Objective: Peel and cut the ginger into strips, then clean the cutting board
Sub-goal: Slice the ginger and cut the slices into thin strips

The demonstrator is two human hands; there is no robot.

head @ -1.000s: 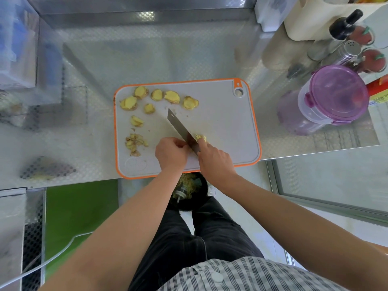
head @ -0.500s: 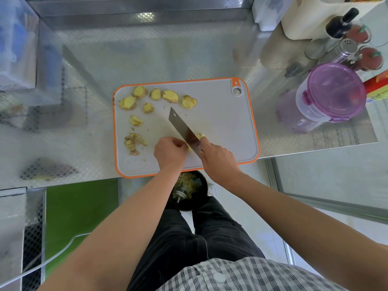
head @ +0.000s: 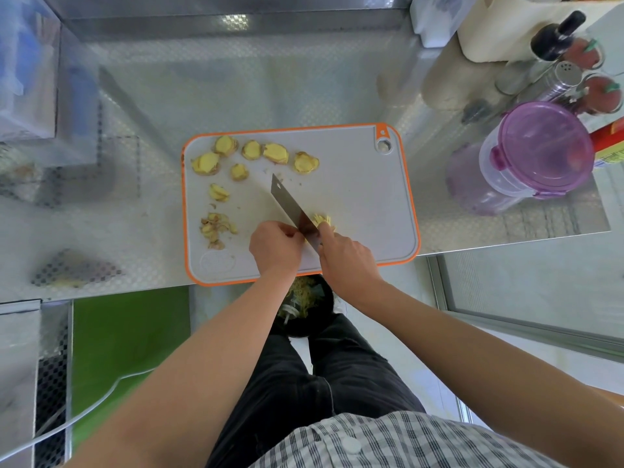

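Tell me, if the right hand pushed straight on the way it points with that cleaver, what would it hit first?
Probably the ginger slices in the far row: the right hand grips the cleaver, whose tip aims toward them across bare cutting board. Height above the board is unclear.

**Ginger part-cut on board**

Cutting board (head: 354, 184): white with an orange rim, flat on the surface, hang hole at its far right corner. Peeled yellow ginger slices (head: 275, 153) lie in an arc along the far left. Brownish peel scraps (head: 216, 228) are heaped near left. Knife (head: 288, 206): blade diagonal, tip far-left, handle in right hand (head: 344, 258). Thin ginger strips (head: 322, 220) sit just right of the blade.
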